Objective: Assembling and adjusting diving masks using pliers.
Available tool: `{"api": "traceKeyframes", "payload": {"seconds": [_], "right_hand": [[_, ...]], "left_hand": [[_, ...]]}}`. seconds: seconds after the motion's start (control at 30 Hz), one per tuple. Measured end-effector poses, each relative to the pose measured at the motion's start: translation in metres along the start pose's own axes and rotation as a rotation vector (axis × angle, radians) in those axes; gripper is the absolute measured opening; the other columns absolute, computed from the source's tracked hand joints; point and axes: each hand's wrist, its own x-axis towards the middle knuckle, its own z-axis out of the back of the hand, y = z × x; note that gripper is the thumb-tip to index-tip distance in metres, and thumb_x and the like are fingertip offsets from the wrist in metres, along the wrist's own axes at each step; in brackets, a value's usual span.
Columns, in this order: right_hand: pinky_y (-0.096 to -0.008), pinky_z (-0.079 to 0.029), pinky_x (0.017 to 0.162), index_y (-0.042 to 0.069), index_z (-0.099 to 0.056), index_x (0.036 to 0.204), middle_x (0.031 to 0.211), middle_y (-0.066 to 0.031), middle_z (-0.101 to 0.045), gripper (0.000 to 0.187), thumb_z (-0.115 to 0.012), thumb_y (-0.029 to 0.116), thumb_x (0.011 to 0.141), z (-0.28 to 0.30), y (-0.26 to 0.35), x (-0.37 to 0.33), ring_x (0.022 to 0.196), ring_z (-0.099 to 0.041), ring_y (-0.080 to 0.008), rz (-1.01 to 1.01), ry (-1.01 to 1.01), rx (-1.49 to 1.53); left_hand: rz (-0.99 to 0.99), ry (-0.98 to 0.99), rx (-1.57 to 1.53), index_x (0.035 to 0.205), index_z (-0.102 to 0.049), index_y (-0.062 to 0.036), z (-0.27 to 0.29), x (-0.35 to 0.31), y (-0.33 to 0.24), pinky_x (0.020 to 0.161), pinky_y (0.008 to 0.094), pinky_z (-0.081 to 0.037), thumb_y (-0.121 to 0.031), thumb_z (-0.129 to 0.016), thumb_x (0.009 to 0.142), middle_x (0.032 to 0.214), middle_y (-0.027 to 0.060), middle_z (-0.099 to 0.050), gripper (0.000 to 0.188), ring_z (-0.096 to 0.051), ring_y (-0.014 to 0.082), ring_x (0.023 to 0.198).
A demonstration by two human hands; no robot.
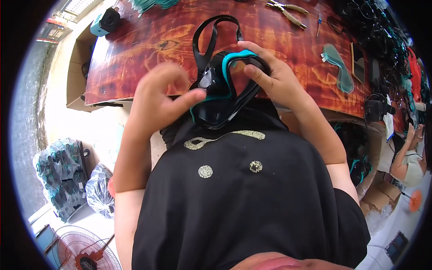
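Note:
A diving mask [237, 83] with a black skirt and teal frame is tilted at the near edge of the table, just above my lap. My right hand [279, 78] grips its right side, thumb over the lens and fingers around the outer edge. The black strap [196, 45] loops up from the mask and rests on the tabletop. At the mask's left side, my left hand [159, 96] is slightly blurred. Its fingers are bent and apart from the thumb, with nothing between them. The thumb tip lies by the strap buckle [207, 78]; whether it touches is unclear.
On the glossy reddish wooden table [135, 58] lie pliers [290, 13], a screwdriver [319, 24] and a translucent teal piece [338, 69]. Black gear [382, 27] is heaped at the right. Another person [407, 157] sits far right. A fan [85, 252] stands at lower left.

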Motion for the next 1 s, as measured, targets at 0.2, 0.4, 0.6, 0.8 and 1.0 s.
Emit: {"api": "traceKeyframes", "payload": {"seconds": [0.2, 0.4, 0.6, 0.8, 1.0], "right_hand": [[-0.0269, -0.048, 0.091, 0.013, -0.056, 0.14, 0.115, -0.0082, -0.069, 0.055, -0.074, 0.034, 0.092, -0.001, -0.007, 0.002, 0.1, -0.062, -0.0122, 0.145, -0.029, 0.149], [-0.0254, -0.048, 0.089, 0.012, -0.06, 0.135, 0.103, 0.0001, -0.068, 0.052, -0.079, 0.026, 0.089, 0.005, 0.022, -0.011, 0.096, -0.06, -0.0066, -0.16, 0.07, 0.373], [-0.0265, -0.05, 0.087, 0.01, -0.062, 0.129, 0.102, 0.0, -0.068, 0.049, -0.082, 0.021, 0.085, -0.001, 0.04, -0.015, 0.094, -0.061, -0.0081, -0.22, 0.032, 0.31], [-0.0253, -0.05, 0.084, 0.012, -0.06, 0.131, 0.102, 0.0011, -0.068, 0.05, -0.081, 0.019, 0.085, -0.006, 0.029, -0.022, 0.093, -0.061, -0.0079, -0.106, -0.003, 0.329], [-0.0251, -0.05, 0.078, 0.014, -0.058, 0.131, 0.103, -0.0004, -0.067, 0.049, -0.079, 0.02, 0.087, -0.017, 0.021, -0.025, 0.091, -0.061, -0.0081, -0.225, -0.011, 0.418]], "left_hand": [[0.099, 0.325, -0.74, 0.129, -0.052, -0.0053, -0.027, 0.048, -0.004, 0.079, 0.0209, -0.043, -0.023, -0.067, 0.096, 0.104, -0.0025, -0.057, 0.039, -0.052, 0.0045, 0.09], [0.198, 0.464, -0.972, 0.129, -0.053, -0.006, -0.034, 0.047, -0.001, 0.09, 0.0218, -0.043, -0.019, -0.067, 0.096, 0.115, 0.0007, -0.059, 0.038, -0.054, 0.0063, 0.103], [0.071, 0.149, -0.952, 0.119, -0.06, 0.001, -0.034, 0.028, -0.02, 0.094, 0.0266, -0.048, -0.009, -0.07, 0.093, 0.114, 0.0056, -0.066, 0.029, -0.062, 0.0118, 0.106], [0.122, 0.088, -0.923, 0.117, -0.062, 0.0034, -0.035, 0.015, -0.039, 0.095, 0.0277, -0.048, -0.007, -0.077, 0.084, 0.114, 0.0089, -0.067, 0.037, -0.062, 0.013, 0.106], [-0.044, 0.093, -0.342, 0.117, -0.061, -0.0013, -0.027, 0.024, -0.052, 0.086, 0.0303, -0.052, -0.017, -0.081, 0.072, 0.1, 0.0125, -0.069, 0.052, -0.068, 0.02, 0.094]]}}
